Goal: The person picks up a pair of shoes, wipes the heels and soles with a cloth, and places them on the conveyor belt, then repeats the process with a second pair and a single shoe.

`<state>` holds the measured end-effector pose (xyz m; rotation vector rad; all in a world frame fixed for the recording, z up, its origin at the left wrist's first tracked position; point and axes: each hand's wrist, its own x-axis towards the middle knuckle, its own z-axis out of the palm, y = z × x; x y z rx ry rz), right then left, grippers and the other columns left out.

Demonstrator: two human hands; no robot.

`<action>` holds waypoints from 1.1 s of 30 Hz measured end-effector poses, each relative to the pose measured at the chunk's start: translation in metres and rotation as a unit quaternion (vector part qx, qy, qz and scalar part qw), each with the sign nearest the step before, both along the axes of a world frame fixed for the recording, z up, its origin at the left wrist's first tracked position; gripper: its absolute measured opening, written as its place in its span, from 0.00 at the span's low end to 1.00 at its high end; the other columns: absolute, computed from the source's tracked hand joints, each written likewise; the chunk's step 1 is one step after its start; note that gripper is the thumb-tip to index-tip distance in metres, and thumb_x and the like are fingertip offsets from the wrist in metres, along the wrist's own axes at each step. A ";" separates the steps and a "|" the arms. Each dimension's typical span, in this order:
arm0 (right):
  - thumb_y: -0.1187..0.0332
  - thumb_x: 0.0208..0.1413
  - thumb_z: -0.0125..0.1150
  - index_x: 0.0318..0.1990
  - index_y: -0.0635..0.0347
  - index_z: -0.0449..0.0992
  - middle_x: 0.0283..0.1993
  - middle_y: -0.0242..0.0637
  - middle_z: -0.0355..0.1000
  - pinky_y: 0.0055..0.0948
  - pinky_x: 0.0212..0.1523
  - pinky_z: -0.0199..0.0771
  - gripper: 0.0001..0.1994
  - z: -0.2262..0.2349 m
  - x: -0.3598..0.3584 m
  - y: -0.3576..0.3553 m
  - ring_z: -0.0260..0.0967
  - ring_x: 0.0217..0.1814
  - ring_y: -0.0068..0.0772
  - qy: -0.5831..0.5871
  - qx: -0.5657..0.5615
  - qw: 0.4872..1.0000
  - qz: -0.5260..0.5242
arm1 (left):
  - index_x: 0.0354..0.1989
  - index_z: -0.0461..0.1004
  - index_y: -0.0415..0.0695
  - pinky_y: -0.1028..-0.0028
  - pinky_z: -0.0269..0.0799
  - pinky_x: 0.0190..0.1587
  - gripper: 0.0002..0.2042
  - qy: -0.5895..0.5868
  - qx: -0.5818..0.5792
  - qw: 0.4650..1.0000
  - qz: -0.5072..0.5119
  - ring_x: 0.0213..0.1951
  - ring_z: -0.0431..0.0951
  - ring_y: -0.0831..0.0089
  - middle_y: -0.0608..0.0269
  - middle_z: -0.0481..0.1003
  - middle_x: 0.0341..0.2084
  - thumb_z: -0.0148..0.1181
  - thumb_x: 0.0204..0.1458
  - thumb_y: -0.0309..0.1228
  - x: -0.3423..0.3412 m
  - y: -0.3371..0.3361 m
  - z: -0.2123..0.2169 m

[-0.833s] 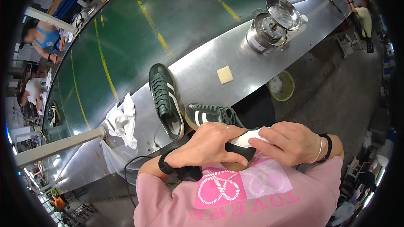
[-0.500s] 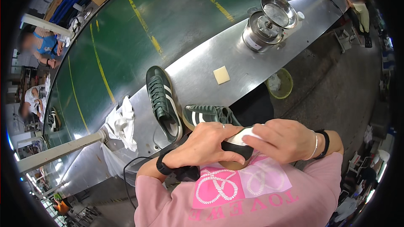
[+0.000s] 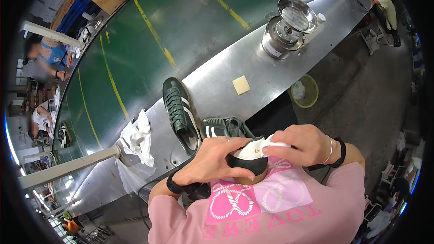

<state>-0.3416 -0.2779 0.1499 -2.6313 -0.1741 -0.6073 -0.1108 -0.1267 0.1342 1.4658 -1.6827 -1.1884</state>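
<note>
My left hand [image 3: 219, 159] grips the heel end of a dark green sneaker [image 3: 246, 165] with a white heel tab and tan sole, close to my chest. Between the fingers of my right hand [image 3: 300, 144] is a small white cloth-like piece [image 3: 276, 144], touching the heel tab. A laced green sneaker with white stripes [image 3: 178, 110] stands left of my hands on the metal ledge [image 3: 212, 83]. Another striped, laced shoe part [image 3: 224, 126] shows just beyond my left hand; whether it joins the held heel is hidden.
A crumpled white cloth [image 3: 137, 138] lies on the ledge at left. A cream square pad [image 3: 241, 85] and a metal pot with a dish on top [image 3: 285, 34] are further right. Beyond runs a green belt [image 3: 149, 54]; a yellow-green bin [image 3: 305, 91] stands below the ledge.
My right hand has shifted slightly right, exposing more of the white heel tab and a gold mark on it. The held heel has tilted slightly, and my view has shifted a little.
</note>
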 end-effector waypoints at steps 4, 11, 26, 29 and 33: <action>0.76 0.40 0.67 0.44 0.54 0.82 0.42 0.34 0.73 0.24 0.27 0.72 0.19 -0.025 -0.004 -0.003 0.68 0.30 0.29 0.010 0.093 0.994 -0.056 | 0.52 0.77 0.43 0.70 0.72 0.33 0.38 0.029 0.017 0.999 0.026 0.31 0.79 0.67 0.58 0.79 0.29 0.81 0.32 0.50 0.007 0.012 0.003; 0.78 0.41 0.68 0.46 0.53 0.83 0.41 0.36 0.73 0.26 0.29 0.73 0.20 -0.030 0.027 0.006 0.70 0.32 0.31 -0.126 0.218 0.968 -0.013 | 0.51 0.78 0.40 0.75 0.68 0.29 0.37 0.059 0.008 0.998 0.037 0.27 0.73 0.73 0.62 0.77 0.30 0.83 0.30 0.45 0.012 0.026 -0.006; 0.76 0.45 0.64 0.46 0.50 0.83 0.43 0.34 0.73 0.25 0.31 0.73 0.18 -0.007 0.026 -0.005 0.70 0.32 0.30 -0.065 0.176 0.982 -0.001 | 0.53 0.77 0.43 0.75 0.67 0.29 0.38 0.046 -0.010 0.999 0.020 0.27 0.73 0.72 0.63 0.76 0.28 0.82 0.31 0.48 0.006 0.012 -0.003; 0.70 0.48 0.65 0.41 0.60 0.80 0.41 0.33 0.71 0.25 0.32 0.73 0.12 0.015 0.044 0.007 0.69 0.32 0.29 -0.095 0.033 0.994 0.030 | 0.52 0.77 0.44 0.73 0.67 0.29 0.37 0.062 -0.019 0.998 0.013 0.27 0.73 0.71 0.63 0.75 0.27 0.82 0.32 0.49 0.004 0.011 -0.013; 0.63 0.50 0.64 0.39 0.66 0.75 0.37 0.34 0.70 0.24 0.33 0.72 0.15 0.025 0.041 0.013 0.69 0.32 0.27 -0.057 -0.102 0.993 0.030 | 0.53 0.77 0.44 0.73 0.68 0.30 0.37 0.054 0.010 0.998 -0.006 0.28 0.74 0.70 0.63 0.76 0.29 0.81 0.33 0.49 0.006 0.008 -0.012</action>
